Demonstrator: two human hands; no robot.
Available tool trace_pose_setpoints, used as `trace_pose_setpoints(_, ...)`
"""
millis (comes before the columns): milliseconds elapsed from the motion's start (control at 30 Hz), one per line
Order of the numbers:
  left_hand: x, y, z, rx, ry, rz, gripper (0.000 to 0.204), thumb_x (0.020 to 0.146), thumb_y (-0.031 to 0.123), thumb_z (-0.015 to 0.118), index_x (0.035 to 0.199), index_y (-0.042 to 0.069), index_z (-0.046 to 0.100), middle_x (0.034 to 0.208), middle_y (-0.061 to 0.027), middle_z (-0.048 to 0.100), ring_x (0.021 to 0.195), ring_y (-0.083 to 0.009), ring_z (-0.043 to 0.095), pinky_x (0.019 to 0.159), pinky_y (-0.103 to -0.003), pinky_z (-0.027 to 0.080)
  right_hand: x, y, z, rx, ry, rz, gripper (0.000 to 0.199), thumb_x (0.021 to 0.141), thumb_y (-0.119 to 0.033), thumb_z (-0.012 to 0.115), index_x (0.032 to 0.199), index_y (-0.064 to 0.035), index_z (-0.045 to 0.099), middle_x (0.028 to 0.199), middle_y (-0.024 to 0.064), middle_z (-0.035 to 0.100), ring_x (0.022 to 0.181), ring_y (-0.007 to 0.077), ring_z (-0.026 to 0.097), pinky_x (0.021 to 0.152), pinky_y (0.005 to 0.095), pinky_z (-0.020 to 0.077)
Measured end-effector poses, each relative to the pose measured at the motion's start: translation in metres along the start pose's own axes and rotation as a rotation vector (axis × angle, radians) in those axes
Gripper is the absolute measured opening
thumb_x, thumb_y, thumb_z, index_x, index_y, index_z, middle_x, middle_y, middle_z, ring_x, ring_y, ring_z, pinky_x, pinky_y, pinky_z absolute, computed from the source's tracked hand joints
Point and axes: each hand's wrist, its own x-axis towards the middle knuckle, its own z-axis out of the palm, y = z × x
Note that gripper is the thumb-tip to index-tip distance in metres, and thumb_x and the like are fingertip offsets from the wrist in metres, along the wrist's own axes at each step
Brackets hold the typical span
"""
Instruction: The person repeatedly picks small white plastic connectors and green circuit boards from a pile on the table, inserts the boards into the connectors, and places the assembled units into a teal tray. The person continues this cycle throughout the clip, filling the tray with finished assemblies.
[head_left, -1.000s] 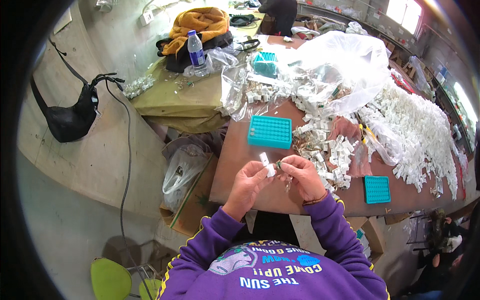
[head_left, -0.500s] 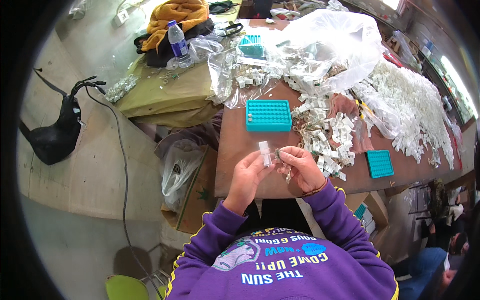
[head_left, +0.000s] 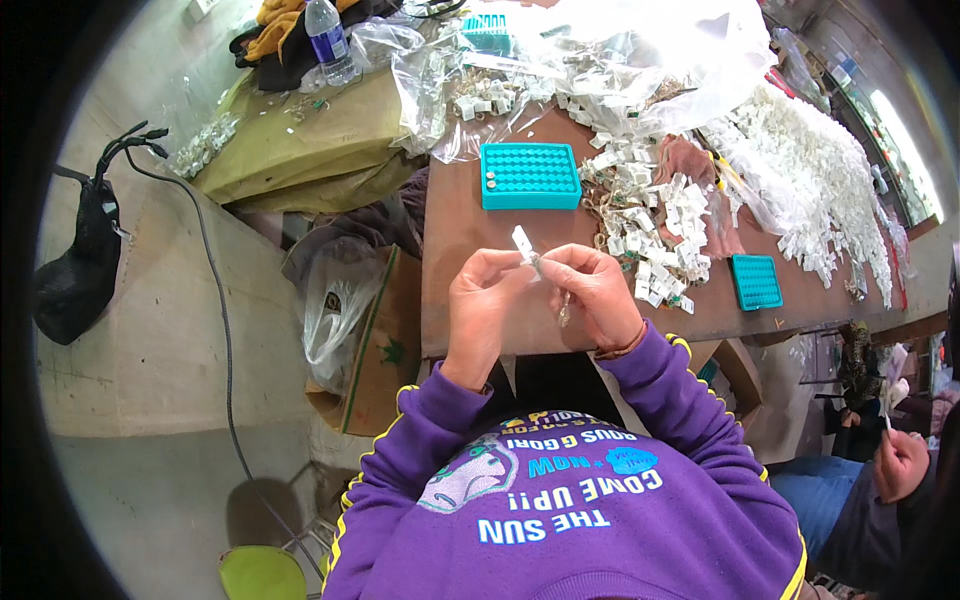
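Over the near part of the brown table, both my hands are raised close together. My left hand [head_left: 476,308] pinches a small white plastic piece [head_left: 522,241] that sticks up above its fingertips. Against it, my right hand [head_left: 598,298] is closed in a pinch, and a thin, beige strand [head_left: 565,310] dangles below its fingers. Whatever sits right between the fingertips is too small to make out. Just beyond the hands lies a teal tray [head_left: 530,198] with rows of small hollows; two small round pieces [head_left: 491,181] sit at its left edge.
To the right of the tray spreads a pile of white plastic pieces with strands [head_left: 655,225]; a larger white heap [head_left: 805,200] lies farther right. A second teal tray [head_left: 757,283] rests near the front edge. A clear bag hangs in a cardboard box [head_left: 380,350] at left. A person's hand [head_left: 900,465] shows at right.
The view has shifted, so the table sits higher in the picture. My hands have drawn closer together, and the white piece is now tilted. At right, another person's hand has come into clearer view.
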Motion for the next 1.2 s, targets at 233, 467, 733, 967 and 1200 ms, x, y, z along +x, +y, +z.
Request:
trace_pose_setpoints(233,0.003,0.011,-0.003,0.142,-0.088,-0.093,0.014,0.084,0.001,0.069,0.096,0.002,0.062,0.091,-0.0051,0.068,0.082,-0.0087,0.062,0.076,-0.023,0.050,-0.002,-0.019,-0.005,-0.210,-0.060,-0.007,0.010,0.086,-0.009,0.068,0.088,0.0008,0.068,0.080,0.0037,0.068,0.071,0.0068,0.060,0.063,0.0216,0.0465)
trace_pose_setpoints(467,0.000,0.022,-0.002,0.172,-0.235,-0.124,0.014,0.084,0.003,0.070,0.095,0.003,0.062,0.091,-0.0045,0.067,0.083,-0.0077,0.061,0.076,-0.023,0.049,-0.007,-0.029,-0.014,-0.189,-0.232,0.122,0.011,0.084,-0.011,0.070,0.087,-0.0007,0.067,0.080,0.0025,0.067,0.071,0.0075,0.060,0.065,0.0213,0.0464)
trace_pose_setpoints(733,-0.001,0.029,-0.002,0.259,-0.355,-0.287,0.012,0.082,-0.003,0.064,0.092,0.002,0.058,0.090,-0.0054,0.065,0.082,-0.0109,0.061,0.074,-0.025,0.049,-0.007,-0.001,-0.021,0.070,-0.297,0.281,0.017,0.083,-0.012,0.072,0.094,-0.0036,0.062,0.087,0.0039,0.064,0.074,0.0100,0.063,0.067,0.0230,0.0523)
trace_pose_setpoints(967,-0.016,0.014,0.003,0.039,-0.162,-0.116,0.007,0.090,-0.001,0.061,0.093,0.003,0.057,0.093,-0.0060,0.066,0.082,-0.0107,0.062,0.076,-0.025,0.050,-0.004,0.020,-0.010,0.298,-0.223,0.174,0.018,0.088,-0.019,0.068,0.092,-0.0073,0.056,0.088,0.0041,0.063,0.077,0.0133,0.066,0.072,0.0282,0.0580)
trace_pose_setpoints(1200,-0.012,0.009,0.009,0.319,0.129,0.182,0.011,0.086,-0.004,0.066,0.094,0.001,0.060,0.087,-0.0033,0.066,0.079,-0.0075,0.061,0.071,-0.022,0.049,-0.017,-0.009,0.007,-0.025,-0.039,0.117,0.033,0.094,-0.036,0.060,0.102,-0.0044,0.058,0.094,0.0051,0.066,0.081,0.0107,0.064,0.071,0.0237,0.0520)
